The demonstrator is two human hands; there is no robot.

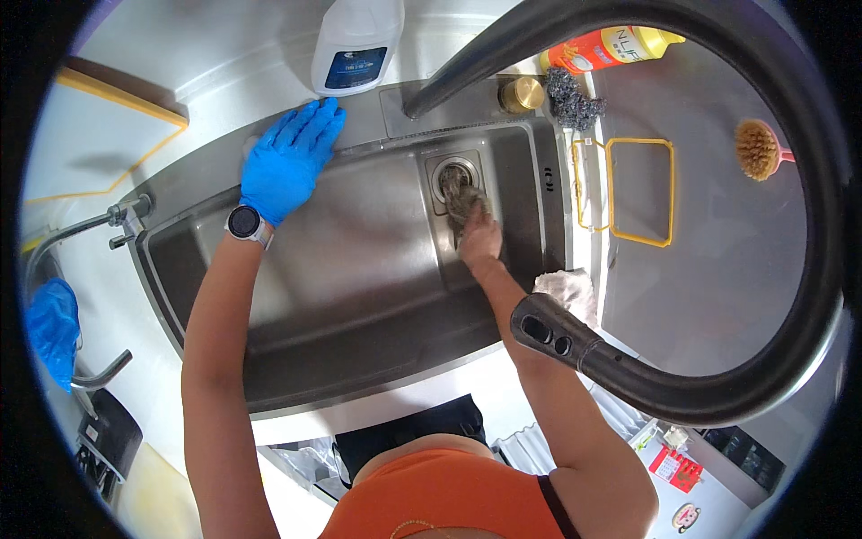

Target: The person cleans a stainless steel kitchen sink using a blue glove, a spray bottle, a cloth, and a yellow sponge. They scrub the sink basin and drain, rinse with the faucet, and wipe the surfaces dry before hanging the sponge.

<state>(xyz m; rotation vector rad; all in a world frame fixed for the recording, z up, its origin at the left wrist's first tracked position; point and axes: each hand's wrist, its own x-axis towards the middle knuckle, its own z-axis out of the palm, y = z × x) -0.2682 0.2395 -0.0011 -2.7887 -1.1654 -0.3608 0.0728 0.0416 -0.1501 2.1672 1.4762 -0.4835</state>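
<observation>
My left hand [286,158], in a blue glove, lies flat with fingers stretched out on the back rim of the stainless steel sink [350,222]. It holds nothing. A white plastic bottle [360,47] with a dark blue label stands just beyond its fingertips. Down in the basin's right part, my bare right hand [481,239] grips a grey-brown cloth or scouring pad [465,202], blurred. The far end of this pad reaches into the round drain [455,176] and hides part of it.
A black gooseneck faucet [818,222] arches over the right side, its spray head [549,333] above my right forearm. Steel wool [574,101], a brass-coloured cap [524,94], a folded cloth [567,291] and a yellow frame [640,141] lie right. A brush [757,149] is farther right.
</observation>
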